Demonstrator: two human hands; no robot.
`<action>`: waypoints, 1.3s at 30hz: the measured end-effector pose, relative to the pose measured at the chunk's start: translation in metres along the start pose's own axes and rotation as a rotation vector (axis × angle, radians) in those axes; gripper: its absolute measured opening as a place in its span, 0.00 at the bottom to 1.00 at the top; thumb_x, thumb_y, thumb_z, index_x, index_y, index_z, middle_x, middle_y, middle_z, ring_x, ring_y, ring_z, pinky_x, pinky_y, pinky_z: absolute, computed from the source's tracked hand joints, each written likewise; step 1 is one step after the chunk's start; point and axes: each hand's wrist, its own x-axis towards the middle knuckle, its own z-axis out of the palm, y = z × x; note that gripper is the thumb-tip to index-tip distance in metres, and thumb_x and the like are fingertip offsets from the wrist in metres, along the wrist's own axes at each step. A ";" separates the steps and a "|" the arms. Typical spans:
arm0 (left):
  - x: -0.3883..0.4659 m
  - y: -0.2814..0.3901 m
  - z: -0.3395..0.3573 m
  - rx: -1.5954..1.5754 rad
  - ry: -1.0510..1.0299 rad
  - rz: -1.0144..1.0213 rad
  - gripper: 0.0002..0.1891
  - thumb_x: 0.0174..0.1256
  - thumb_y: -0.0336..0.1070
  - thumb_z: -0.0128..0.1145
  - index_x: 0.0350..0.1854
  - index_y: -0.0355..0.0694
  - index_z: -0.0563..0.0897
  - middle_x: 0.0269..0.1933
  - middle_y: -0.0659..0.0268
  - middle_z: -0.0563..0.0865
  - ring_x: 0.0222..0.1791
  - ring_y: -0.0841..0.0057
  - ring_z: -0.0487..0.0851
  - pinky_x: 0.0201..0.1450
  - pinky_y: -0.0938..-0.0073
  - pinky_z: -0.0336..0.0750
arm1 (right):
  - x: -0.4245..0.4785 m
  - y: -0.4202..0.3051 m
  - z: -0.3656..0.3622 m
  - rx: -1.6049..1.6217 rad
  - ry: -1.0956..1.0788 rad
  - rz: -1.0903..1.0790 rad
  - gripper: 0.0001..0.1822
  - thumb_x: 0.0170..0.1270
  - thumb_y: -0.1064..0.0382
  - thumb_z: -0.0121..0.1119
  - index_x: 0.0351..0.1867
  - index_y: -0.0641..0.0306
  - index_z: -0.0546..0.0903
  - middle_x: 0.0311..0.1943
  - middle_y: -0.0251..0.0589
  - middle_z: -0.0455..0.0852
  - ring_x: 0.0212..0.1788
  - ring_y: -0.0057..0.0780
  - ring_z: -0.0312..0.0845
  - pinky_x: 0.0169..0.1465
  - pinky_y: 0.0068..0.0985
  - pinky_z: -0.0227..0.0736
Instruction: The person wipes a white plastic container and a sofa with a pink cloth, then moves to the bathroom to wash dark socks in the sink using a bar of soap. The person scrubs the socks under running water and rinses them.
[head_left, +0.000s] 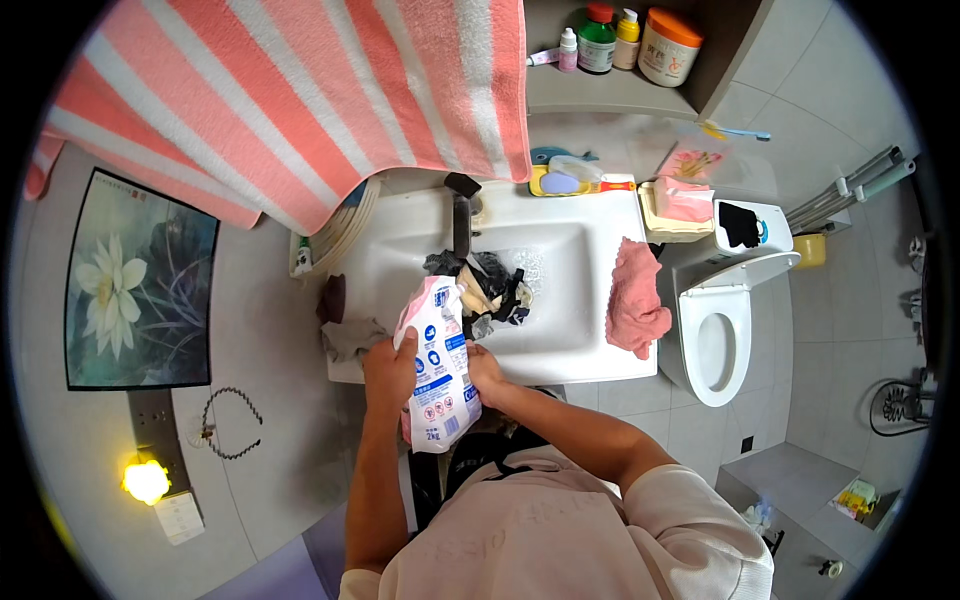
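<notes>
A white and pink plastic bag (442, 375) of what looks like laundry detergent is tilted over the front edge of a white washbasin (566, 300). My left hand (391, 371) grips its left side, the thumb on the printed face. At its right side, my right hand (486, 373) is closed near the bag's edge; whether it grips the bag or something else is hidden. Just past the bag's top, dark and beige wet clothes (491, 289) lie in the basin under a dark faucet (461, 225), with bubbly water beside them.
A grey cloth (352, 337) and a dark cloth (331, 298) lie on the basin's left rim, a pink towel (636, 300) on its right. A striped towel (360, 82) hangs at upper left. Beyond the basin's right side stands a toilet (701, 367). Bottles (597, 41) fill a shelf.
</notes>
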 end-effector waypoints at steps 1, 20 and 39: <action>0.000 0.001 0.000 0.006 0.004 0.008 0.27 0.75 0.54 0.56 0.34 0.28 0.85 0.27 0.44 0.85 0.30 0.49 0.86 0.37 0.54 0.76 | 0.001 0.000 -0.001 -0.001 -0.002 0.003 0.26 0.85 0.47 0.40 0.64 0.69 0.74 0.51 0.47 0.88 0.50 0.34 0.83 0.55 0.32 0.79; -0.010 0.014 0.005 -0.092 0.033 -0.034 0.28 0.77 0.55 0.56 0.34 0.27 0.84 0.24 0.52 0.83 0.24 0.66 0.81 0.34 0.61 0.74 | -0.015 -0.027 -0.009 -0.025 0.052 -0.045 0.28 0.84 0.44 0.39 0.57 0.70 0.79 0.48 0.54 0.88 0.49 0.45 0.85 0.56 0.39 0.76; -0.014 -0.002 0.002 -0.123 0.066 -0.021 0.26 0.76 0.53 0.57 0.35 0.27 0.84 0.25 0.50 0.84 0.25 0.62 0.82 0.34 0.59 0.74 | -0.002 -0.013 -0.005 -0.241 0.080 -0.042 0.30 0.83 0.44 0.42 0.62 0.73 0.77 0.50 0.52 0.88 0.49 0.38 0.84 0.56 0.36 0.76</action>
